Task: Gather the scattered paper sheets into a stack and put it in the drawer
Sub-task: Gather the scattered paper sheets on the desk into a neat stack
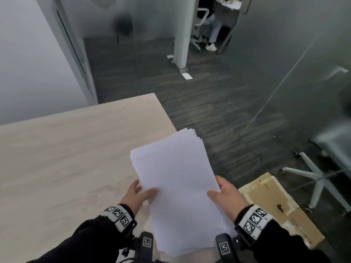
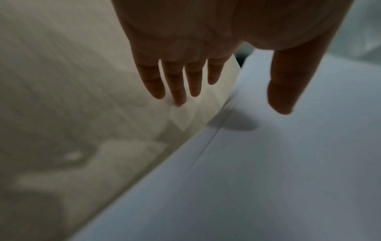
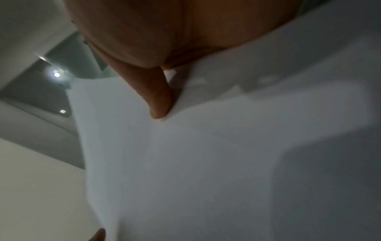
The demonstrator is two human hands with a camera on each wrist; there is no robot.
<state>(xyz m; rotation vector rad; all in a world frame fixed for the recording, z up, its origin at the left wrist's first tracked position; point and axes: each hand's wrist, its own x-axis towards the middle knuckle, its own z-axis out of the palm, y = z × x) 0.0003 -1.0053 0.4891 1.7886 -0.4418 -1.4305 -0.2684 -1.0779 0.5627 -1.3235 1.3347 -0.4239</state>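
A stack of several white paper sheets is held over the right corner of the light wooden table, its far edges fanned unevenly. My right hand pinches the stack's right edge: the thumb presses on top, and the fingers are hidden under the paper. My left hand is at the stack's left edge. Its straight, spread fingers lie over the table beside the paper, and its thumb reaches over the top sheet. No drawer is in view.
A flattened cardboard box lies on the dark carpet to the right, beside a chair's white star base. A glass partition runs along the right. A person sits at a desk far back.
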